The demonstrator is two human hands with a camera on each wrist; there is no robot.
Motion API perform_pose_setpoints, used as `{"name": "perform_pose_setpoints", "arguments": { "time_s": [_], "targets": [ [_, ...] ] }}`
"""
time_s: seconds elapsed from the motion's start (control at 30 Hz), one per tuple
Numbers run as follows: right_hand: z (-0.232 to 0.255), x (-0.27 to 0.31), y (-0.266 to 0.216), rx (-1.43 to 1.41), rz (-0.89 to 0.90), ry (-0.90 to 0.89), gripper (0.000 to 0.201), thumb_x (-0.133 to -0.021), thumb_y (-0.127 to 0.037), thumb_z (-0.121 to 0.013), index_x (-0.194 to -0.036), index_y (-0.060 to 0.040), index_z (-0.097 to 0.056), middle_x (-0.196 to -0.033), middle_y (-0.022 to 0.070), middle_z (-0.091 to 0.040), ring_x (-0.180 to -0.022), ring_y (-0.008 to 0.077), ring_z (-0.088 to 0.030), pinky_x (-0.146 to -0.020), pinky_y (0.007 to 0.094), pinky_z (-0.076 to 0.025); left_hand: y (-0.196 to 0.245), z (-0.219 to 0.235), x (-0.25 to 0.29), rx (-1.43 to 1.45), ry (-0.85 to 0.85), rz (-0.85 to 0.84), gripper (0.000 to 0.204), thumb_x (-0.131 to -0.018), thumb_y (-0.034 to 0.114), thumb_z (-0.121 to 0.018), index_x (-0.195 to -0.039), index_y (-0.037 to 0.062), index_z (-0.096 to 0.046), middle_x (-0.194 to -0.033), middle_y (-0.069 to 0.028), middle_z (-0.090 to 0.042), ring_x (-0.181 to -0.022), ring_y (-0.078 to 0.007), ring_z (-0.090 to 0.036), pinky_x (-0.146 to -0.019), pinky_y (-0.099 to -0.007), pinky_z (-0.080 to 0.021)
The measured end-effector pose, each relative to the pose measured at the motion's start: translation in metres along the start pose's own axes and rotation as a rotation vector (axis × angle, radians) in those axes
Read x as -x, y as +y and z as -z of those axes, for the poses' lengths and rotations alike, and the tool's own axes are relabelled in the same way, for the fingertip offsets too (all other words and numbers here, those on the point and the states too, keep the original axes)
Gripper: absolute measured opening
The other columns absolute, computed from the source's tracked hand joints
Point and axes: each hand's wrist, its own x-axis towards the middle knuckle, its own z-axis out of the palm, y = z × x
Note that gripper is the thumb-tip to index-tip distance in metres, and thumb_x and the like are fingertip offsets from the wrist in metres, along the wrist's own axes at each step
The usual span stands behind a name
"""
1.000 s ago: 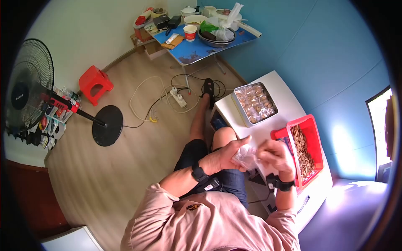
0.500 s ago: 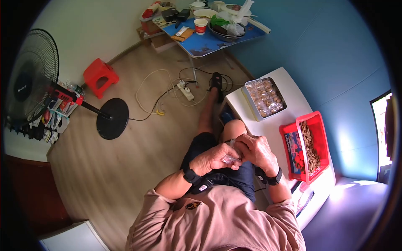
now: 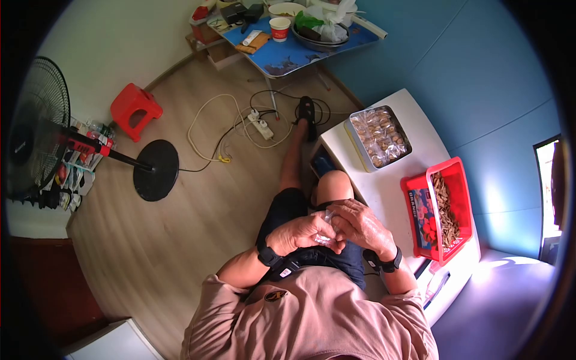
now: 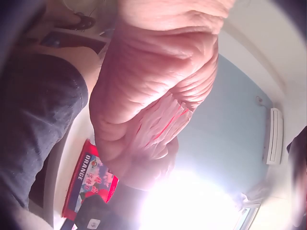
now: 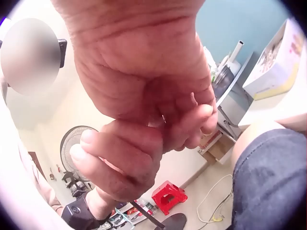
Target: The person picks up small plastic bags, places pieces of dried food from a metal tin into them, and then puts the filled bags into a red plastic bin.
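Note:
In the head view both hands meet over the lap. The left hand [image 3: 297, 234] grips a small clear plastic bag [image 3: 326, 239] between thumb and fingers. Seen from the left wrist, layered clear plastic bags [image 4: 160, 127] with red lines lie within that hand. The right hand [image 3: 363, 225] bends over from the other side, its curled fingers pinching at the bag and covering much of it. In the right wrist view its fingers [image 5: 189, 122] come up against the left hand's fingertips [image 5: 88, 139]; what lies between them is mostly hidden.
On the white cabinet [image 3: 342, 147] stand a metal tin [image 3: 359, 147] of wrapped brown pieces and a red basket [image 3: 466, 204] of brown sticks. A fan [image 3: 156, 171], a red stool [image 3: 133, 111] and a power strip [image 3: 260, 126] are on the floor. Behind stands a cluttered blue table [image 3: 270, 60].
One second ago the right hand was raised near the basket, with the bag showing plainly in the left hand. Both hands have since come together over the lap and shifted slightly.

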Motion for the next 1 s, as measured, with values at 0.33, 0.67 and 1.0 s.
{"name": "perform_pose_setpoints", "arguments": {
  "time_s": [0.33, 0.67, 1.0],
  "targets": [
    [0.004, -0.007, 0.023, -0.06, -0.088, 0.024, 0.012, -0.08, -0.008, -0.064, -0.09, -0.0011, -0.066, -0.084, 0.0143, -0.067, -0.082, 0.0334, -0.066, -0.073, 0.0402, -0.052, 0.005, 0.017, -0.013, 0.085, 0.011, -0.017, 0.031, -0.08, 0.007, -0.064, -0.109, -0.0027, -0.059, -0.09, -0.0144, -0.066, -0.08, -0.0253, -0.067, -0.073, -0.0355, -0.056],
    [0.032, -0.034, 0.043, -0.11, -0.281, -0.079, 0.008, -0.082, -0.011, -0.064, -0.087, -0.006, -0.068, -0.079, 0.0144, -0.067, -0.073, 0.0332, -0.067, -0.064, 0.0383, -0.052, 0.025, 0.029, -0.021, -0.03, 0.17, 0.168, 0.022, -0.09, 0.015, -0.058, -0.101, -0.0031, -0.062, -0.082, -0.0109, -0.063, -0.079, -0.023, -0.065, -0.077, -0.0365, -0.054],
    [0.081, -0.091, 0.166, 0.227, -0.671, 0.46, 0.026, -0.088, -0.024, -0.06, -0.107, -0.007, -0.067, -0.089, 0.0181, -0.069, -0.08, 0.0349, -0.067, -0.072, 0.0427, -0.051, 0.04, 0.061, -0.021, -0.015, 0.163, -0.061, 0.011, -0.078, 0.013, -0.065, -0.08, 0.0074, -0.055, -0.08, -0.0059, -0.058, -0.086, -0.0232, -0.061, -0.078, -0.0341, -0.05]
  ]
}}
